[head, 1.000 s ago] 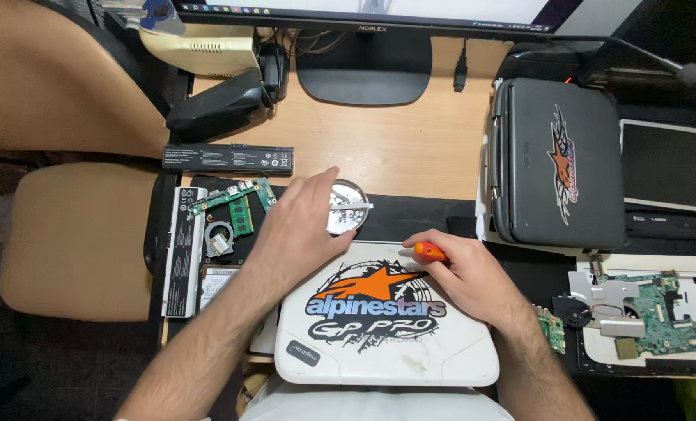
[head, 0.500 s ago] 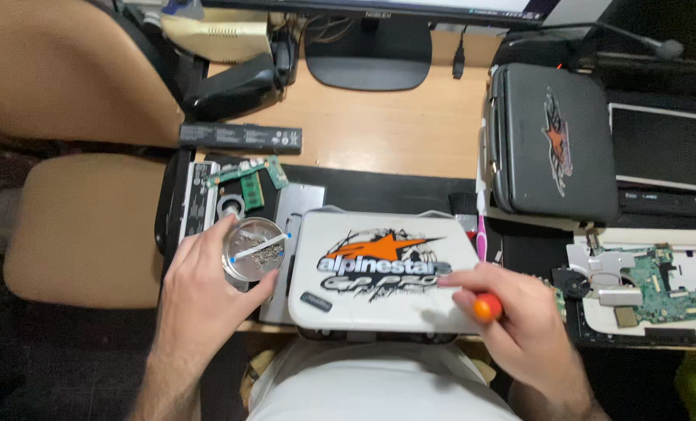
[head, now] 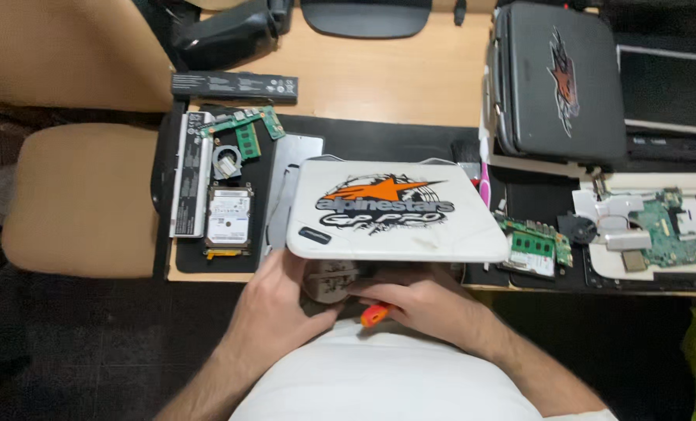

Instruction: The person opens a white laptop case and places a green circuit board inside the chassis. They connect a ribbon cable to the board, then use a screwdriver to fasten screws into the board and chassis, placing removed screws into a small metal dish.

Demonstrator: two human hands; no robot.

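from the head camera, the left hand (head: 274,308) is cupping a small round metal tin (head: 328,281) at the near edge of the desk (head: 379,78), fingers wrapped around it. the tin is sitting half hidden under the white laptop lid (head: 394,210), so what is in it cannot be made out. the right hand (head: 422,300) is closing its fingers on an orange-handled screwdriver (head: 375,313), whose tip is covered by the hand. further left, a hard drive (head: 228,217) is lying on a black mat (head: 348,140).
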